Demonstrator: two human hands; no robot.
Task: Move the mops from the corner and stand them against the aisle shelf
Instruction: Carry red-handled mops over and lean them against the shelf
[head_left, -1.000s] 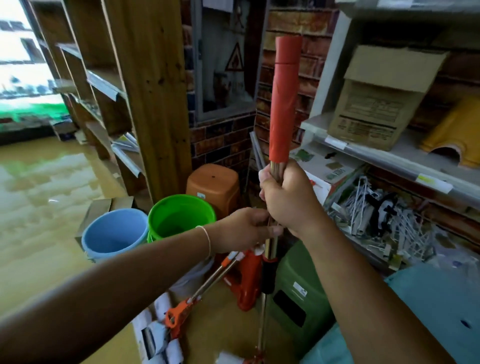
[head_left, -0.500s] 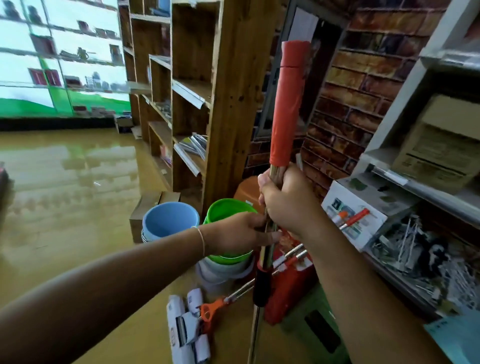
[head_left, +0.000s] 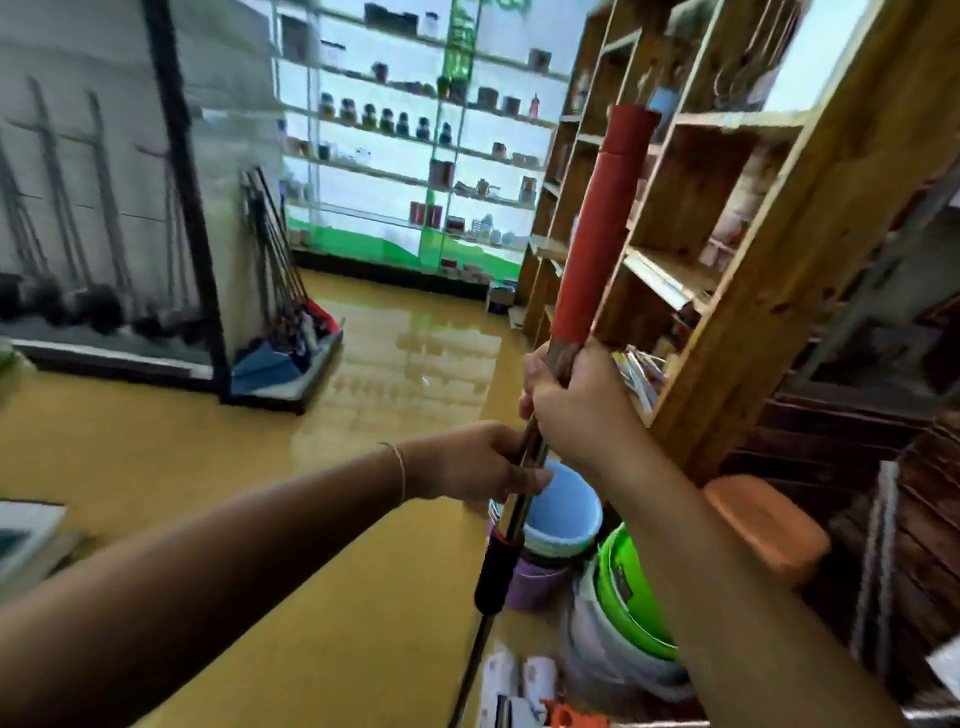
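I hold a mop (head_left: 597, 228) upright in front of me by its metal pole, which has a long red grip at the top and a black collar lower down. My right hand (head_left: 576, 410) is wrapped around the pole just under the red grip. Just below it, my left hand (head_left: 478, 462) grips the same pole. The mop's head is out of view at the bottom edge. An aisle shelf (head_left: 208, 249) with a black frame stands at the left, several mops and brooms (head_left: 283, 270) leaning on its end.
A wooden shelf unit (head_left: 769, 270) rises close on my right. At its foot stand a blue bucket (head_left: 566, 509), a green bucket (head_left: 628, 597) and an orange stool (head_left: 763, 530). Another mop's white and orange head (head_left: 524, 691) lies on the yellow floor (head_left: 234, 467).
The view has swung left from the brick corner toward the open aisle. Both hands keep the same hold on the mop pole, and the buckets now lie right of the pole.
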